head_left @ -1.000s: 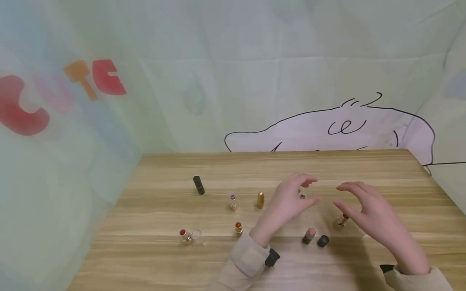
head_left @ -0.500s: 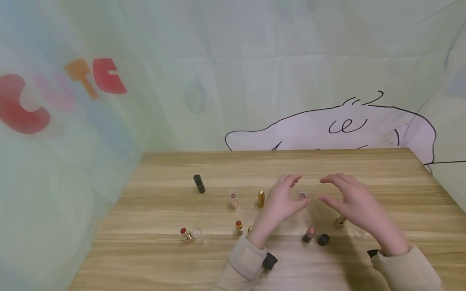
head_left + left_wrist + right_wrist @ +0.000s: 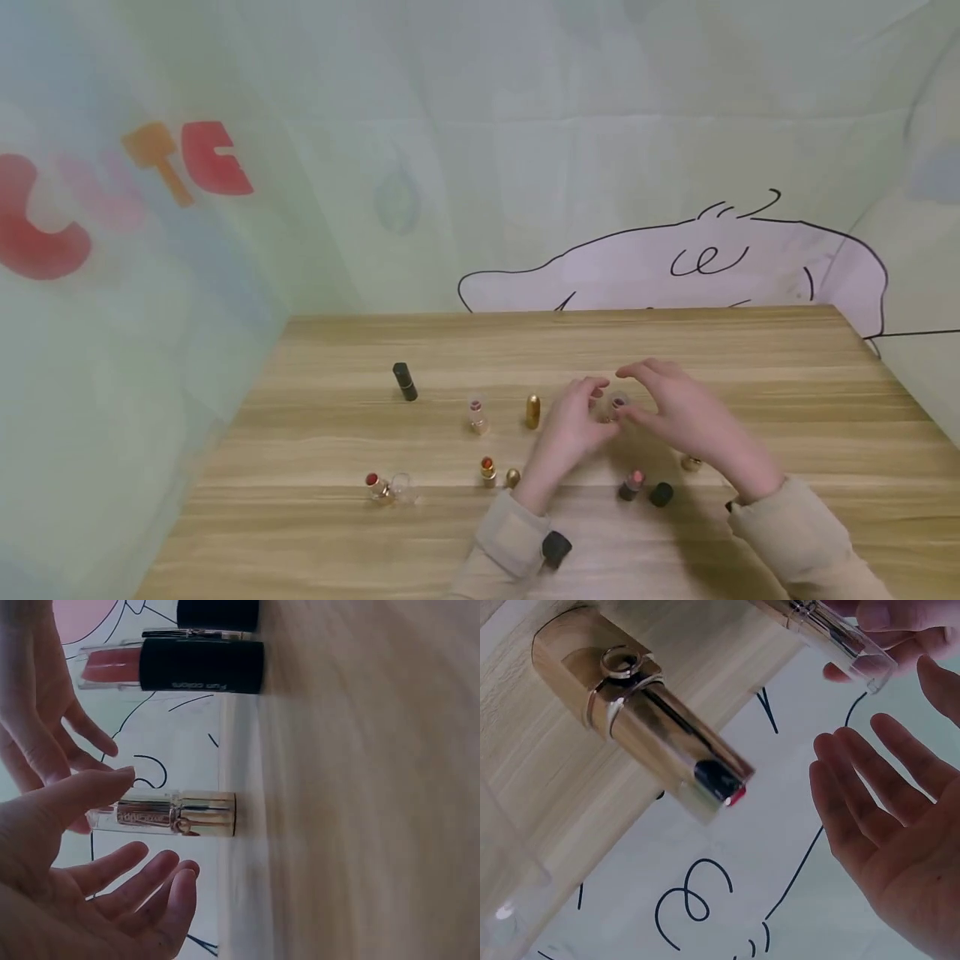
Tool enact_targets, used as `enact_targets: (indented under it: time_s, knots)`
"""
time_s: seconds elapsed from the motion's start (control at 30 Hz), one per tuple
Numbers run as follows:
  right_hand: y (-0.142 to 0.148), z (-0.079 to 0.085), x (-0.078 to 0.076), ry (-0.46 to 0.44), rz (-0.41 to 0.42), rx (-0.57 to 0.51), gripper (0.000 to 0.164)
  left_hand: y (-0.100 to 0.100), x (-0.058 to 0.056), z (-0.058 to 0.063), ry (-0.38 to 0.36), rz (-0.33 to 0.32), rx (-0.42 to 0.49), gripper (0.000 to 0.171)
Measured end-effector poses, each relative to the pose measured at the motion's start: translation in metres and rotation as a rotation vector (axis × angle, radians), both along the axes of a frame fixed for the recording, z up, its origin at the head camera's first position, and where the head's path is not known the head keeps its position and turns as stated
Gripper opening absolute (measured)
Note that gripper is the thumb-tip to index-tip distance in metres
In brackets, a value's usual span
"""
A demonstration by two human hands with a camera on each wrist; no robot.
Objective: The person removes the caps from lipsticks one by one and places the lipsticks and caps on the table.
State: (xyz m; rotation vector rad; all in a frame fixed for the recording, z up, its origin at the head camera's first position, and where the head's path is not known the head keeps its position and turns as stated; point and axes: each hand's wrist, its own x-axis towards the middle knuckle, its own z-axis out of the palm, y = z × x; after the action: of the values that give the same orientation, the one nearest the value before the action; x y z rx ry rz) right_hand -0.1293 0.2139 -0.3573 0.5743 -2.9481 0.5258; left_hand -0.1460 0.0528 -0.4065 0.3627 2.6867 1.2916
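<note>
A lipstick with a clear cap [image 3: 618, 401] stands upright on the table between my hands; its gold base shows in the left wrist view. My left hand [image 3: 564, 432] is at its left, thumb and fingers spread apart. From the right comes my right hand [image 3: 686, 417], its thumb crossing in front of the lipstick in the head view. Whether any finger touches the cap, I cannot tell. Nearer me are a pink lipstick with a black base [image 3: 632, 484] and its black cap [image 3: 662, 494]. An uncapped gold lipstick [image 3: 622, 682] stands near my right wrist.
To the left stand a gold bullet-shaped tube [image 3: 532, 412], a clear-capped lipstick [image 3: 477, 418], an orange-red lipstick [image 3: 487, 472] with a small gold cap [image 3: 513, 477], and a red lipstick [image 3: 379, 490] beside a clear cap [image 3: 402, 488]. A black lipstick tube [image 3: 405, 382] is farther back.
My right hand has moved left and closer to my left hand, reaching the clear-capped lipstick. My left hand has shifted left and slightly down. The lipsticks stay in their places.
</note>
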Motion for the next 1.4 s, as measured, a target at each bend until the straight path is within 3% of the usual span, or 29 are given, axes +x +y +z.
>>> enact_targets:
  time_s: [0.43,0.8,1.2,1.4]
  knots:
    - [-0.010,-0.007,-0.008,-0.026,0.033,-0.011,0.040,0.003,-0.009,-0.013,-0.081,-0.009,0.119,0.043]
    - [-0.013,-0.015,-0.011,-0.009,0.062,-0.011,0.024,0.006,-0.018,-0.023,-0.116,-0.018,0.137,0.027]
    - [-0.016,-0.019,-0.011,-0.017,0.065,-0.017,0.016,0.008,-0.017,-0.022,-0.046,-0.017,0.046,0.021]
    - [-0.016,-0.018,-0.011,-0.017,0.052,-0.037,0.012,0.008,-0.017,-0.020,-0.025,-0.014,0.049,0.014]
